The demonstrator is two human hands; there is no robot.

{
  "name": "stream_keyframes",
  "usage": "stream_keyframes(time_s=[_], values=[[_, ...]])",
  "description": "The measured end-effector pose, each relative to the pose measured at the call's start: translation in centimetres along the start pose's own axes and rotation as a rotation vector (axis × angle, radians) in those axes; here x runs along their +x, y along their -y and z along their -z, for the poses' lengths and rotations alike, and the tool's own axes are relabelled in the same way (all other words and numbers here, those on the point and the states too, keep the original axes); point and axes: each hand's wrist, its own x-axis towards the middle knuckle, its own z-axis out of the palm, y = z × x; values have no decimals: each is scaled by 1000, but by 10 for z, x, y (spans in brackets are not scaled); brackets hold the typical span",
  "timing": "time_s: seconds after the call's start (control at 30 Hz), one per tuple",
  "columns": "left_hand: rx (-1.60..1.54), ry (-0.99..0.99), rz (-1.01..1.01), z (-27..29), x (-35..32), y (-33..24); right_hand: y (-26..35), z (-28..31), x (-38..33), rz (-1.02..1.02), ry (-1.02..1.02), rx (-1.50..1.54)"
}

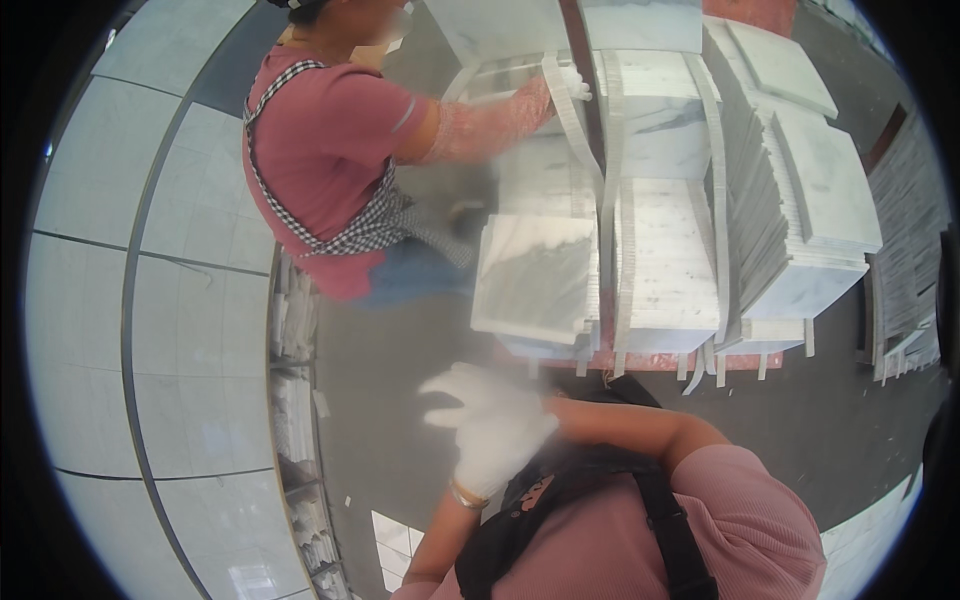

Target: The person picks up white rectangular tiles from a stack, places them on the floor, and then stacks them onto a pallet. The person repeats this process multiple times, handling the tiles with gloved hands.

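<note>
Overlapping, the gloved left hand (486,464) and right hand (478,398) are blurred, so grip cannot be told; stacked tiles (532,275) could be chipped if bumped.

From here I can't read any words, numbers or signs. The nearest thing to print is a small orange-pink patch (535,492) on the wearer's black apron (508,545); it may be lettering or just a picture, too small and blurred for me to say. The pale bar (407,113) on the co-worker's sleeve (395,135) shows no legible characters. The grey streaks on the slabs (668,135) look like veining in the stone, not writing.
</note>
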Motion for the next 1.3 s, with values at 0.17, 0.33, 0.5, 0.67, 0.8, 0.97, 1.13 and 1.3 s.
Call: stream_keyframes(time_s=[0.17, 0.33, 0.5, 0.67, 0.8, 0.97, 1.13, 1.3], values=[[-341, -62, 379, 10, -17, 0, 46, 45, 57, -251, 722, -1184], [-706, 33, 868, -5, -45, 30, 43, 25, 80, -1060, 104, -412], [-792, -66, 710, -48, -71, 56, 29, 5, 82, -1178, -82, -84], [-772, -272, 645, -77, -75, 56, 28, 3, 86, -1114, -225, -98], [-750, -281, 664, -78, -73, 51, 31, 2, 85, -1069, -385, -58], [-663, -273, 614, -73, -67, 47, 31, 5, 85, -1036, -518, -36], [-622, -26, 577, -50, -63, 35, 45, 9, 95, -1106, -446, -44], [-555, 155, 584, -33, -55, 23, 45, 3, 95, -1205, -324, 92]])
